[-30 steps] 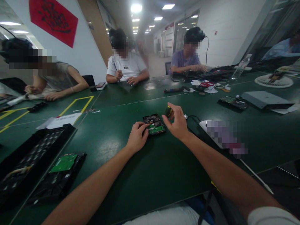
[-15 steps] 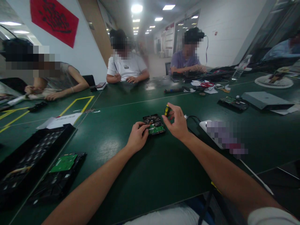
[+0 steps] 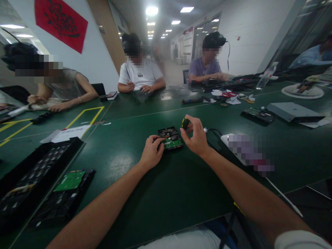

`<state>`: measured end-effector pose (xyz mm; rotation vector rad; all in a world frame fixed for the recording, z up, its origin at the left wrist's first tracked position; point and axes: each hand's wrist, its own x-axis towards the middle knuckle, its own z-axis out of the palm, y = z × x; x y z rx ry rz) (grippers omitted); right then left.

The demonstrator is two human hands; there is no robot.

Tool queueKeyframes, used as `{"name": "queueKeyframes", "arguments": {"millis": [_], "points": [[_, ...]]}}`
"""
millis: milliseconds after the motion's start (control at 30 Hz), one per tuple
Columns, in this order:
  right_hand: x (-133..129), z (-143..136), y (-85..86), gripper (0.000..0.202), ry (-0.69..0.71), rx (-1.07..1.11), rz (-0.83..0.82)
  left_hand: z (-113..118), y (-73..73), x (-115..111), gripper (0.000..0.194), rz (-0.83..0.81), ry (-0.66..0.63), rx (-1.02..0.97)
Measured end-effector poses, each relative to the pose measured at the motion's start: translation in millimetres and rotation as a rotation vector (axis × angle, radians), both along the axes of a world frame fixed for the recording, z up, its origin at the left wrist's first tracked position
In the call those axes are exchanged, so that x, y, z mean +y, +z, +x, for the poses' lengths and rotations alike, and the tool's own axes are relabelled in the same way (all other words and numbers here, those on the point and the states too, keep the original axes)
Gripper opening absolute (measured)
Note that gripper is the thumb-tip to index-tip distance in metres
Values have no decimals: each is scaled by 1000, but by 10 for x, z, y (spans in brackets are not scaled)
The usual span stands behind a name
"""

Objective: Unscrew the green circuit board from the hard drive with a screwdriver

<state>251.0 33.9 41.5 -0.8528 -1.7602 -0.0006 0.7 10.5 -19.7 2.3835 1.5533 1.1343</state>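
Lying between both hands, the drive [image 3: 172, 138] touched only the left

From the right hand [image 3: 195, 135], the drive lay to the left and slightly nearer, just beside the thumb; its long axis seemed to run near to far, with a green circuit board [image 3: 173, 143] at the near end. The left hand [image 3: 152, 151] was closer, reaching in from the near left, palm down, fingers bent over the drive's left edge; whether they clasped it or merely rested could not be told. The right hand, raised above the table [image 3: 168, 193], gripped a black-and-yellow handle [image 3: 185, 122], nearly upright, by the drive's far right corner; its lower tip could not be made out.
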Motion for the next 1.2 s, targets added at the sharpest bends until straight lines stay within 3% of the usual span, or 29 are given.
{"name": "queueKeyframes", "arguments": {"millis": [433, 1200], "points": [[2, -5, -9, 60, -51, -12, 9, 7, -9, 2, 32, -21, 32, 37], [7, -6, -30, 58, -12, 23, 8, 5, -20, -1, 37, 16, 31, 152]]}}
